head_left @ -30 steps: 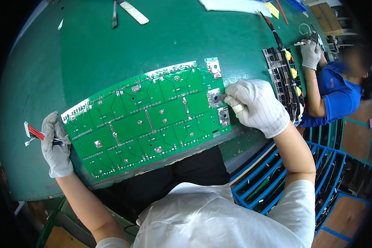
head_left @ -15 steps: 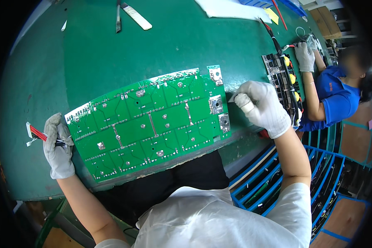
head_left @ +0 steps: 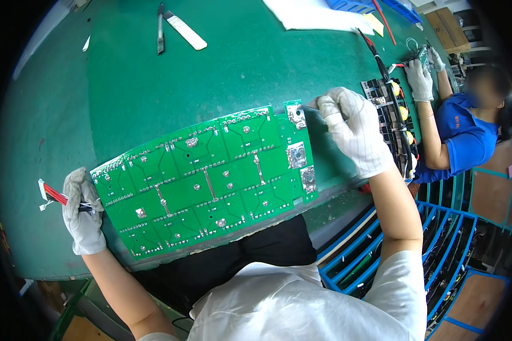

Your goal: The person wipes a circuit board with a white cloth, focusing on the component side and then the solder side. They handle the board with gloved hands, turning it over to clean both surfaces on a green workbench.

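A large green circuit board [head_left: 188, 196], solder side up, lies at the near edge of the green table, slightly slanted. My gloved left hand [head_left: 81, 213] is closed at its left edge, with red and black wires [head_left: 56, 194] ending in white connectors sticking out between thumb and fingers. Beyond the board's far right corner, next to a silvery solder pad [head_left: 295, 115], is my gloved right hand [head_left: 352, 128]. Its fingers are curled into a pinch, and a small thin tip shows at them; what it belongs to I cannot make out.
Right of my right hand lies an assembly with yellow round parts and black cables [head_left: 392, 113]. At the far side are a pen [head_left: 161, 31], a flat pale blade-like tool [head_left: 186, 29] and white sheeting [head_left: 318, 16]. A co-worker [head_left: 461, 136] in blue works at right; blue racks [head_left: 381, 250] stand below.
My right hand has moved away from me along the board's right side, from beside the middle pads to the far corner. My left hand keeps its place at the left edge.
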The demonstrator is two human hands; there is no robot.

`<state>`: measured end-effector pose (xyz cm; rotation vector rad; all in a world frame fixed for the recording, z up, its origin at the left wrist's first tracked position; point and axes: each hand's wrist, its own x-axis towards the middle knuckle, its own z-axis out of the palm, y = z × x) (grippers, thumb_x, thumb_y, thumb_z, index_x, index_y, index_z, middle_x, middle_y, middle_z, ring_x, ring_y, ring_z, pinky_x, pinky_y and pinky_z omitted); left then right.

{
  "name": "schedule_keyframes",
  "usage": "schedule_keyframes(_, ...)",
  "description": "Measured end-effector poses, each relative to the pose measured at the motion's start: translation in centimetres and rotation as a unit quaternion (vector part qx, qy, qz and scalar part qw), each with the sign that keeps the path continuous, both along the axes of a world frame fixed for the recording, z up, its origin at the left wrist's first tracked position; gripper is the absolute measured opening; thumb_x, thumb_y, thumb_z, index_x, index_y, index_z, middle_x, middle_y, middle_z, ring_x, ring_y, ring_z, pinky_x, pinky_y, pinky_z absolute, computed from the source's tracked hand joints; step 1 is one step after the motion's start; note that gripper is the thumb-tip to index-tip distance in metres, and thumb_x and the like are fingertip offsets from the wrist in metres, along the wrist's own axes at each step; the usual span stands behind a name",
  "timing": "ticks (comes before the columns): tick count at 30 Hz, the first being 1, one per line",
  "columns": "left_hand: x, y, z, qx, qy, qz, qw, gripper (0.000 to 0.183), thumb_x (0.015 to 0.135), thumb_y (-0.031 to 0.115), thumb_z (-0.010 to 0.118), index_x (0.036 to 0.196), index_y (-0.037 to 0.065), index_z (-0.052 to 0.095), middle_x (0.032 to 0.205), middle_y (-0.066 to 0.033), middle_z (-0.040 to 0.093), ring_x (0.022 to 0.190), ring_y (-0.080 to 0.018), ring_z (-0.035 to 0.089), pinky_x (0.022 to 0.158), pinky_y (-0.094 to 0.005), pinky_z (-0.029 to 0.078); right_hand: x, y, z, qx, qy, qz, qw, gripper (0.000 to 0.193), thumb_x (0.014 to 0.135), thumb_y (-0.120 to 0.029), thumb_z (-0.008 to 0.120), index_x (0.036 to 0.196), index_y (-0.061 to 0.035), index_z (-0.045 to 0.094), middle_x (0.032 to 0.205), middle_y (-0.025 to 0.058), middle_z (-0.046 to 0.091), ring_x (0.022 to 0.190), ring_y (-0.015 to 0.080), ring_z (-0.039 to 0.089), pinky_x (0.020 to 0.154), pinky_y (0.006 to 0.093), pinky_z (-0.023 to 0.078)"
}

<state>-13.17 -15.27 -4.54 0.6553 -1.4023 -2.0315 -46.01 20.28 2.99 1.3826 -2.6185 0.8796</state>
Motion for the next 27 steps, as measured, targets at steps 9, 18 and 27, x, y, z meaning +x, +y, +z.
schedule_keyframes(9, 0.6, -0.6, -0.6, 0.030, 0.010, 0.013, 0.999, 0.034, 0.090, 0.013, 0.056, 0.117, -0.007, 0.052, 0.103, -0.0074, 0.061, 0.081, -0.0087, 0.056, 0.061, -0.0169, 0.044, -0.1, -0.7, -0.9, 0.025, 0.101, 0.044, 0.994, 0.017, 0.086, -0.022, 0.063, 0.076, -0.0094, 0.060, 0.069, 0.0079, 0.061, 0.062, 0.0288, 0.060, 0.054, 0.0366, 0.047)
schedule_keyframes(18, 0.5, -0.5, -0.5, 0.002, 0.011, 0.014, 1.000, 0.033, 0.091, 0.012, 0.054, 0.117, -0.008, 0.052, 0.107, -0.0090, 0.061, 0.095, -0.0132, 0.057, 0.080, -0.0203, 0.046, -0.5, -1.0, -0.4, 0.053, 0.084, 0.056, 0.993, 0.018, 0.086, -0.023, 0.064, 0.075, -0.0092, 0.061, 0.067, 0.0094, 0.060, 0.061, 0.0291, 0.060, 0.052, 0.0372, 0.046)
schedule_keyframes(27, 0.8, -0.8, -0.7, 0.041, 0.026, 0.015, 0.999, 0.036, 0.090, 0.012, 0.055, 0.119, -0.009, 0.051, 0.110, -0.0109, 0.061, 0.100, -0.0151, 0.058, 0.089, -0.0221, 0.045, -0.4, -0.7, -0.4, 0.062, 0.113, 0.068, 0.989, 0.018, 0.087, -0.024, 0.063, 0.076, -0.0097, 0.063, 0.067, 0.0091, 0.062, 0.060, 0.0281, 0.060, 0.053, 0.0374, 0.047)
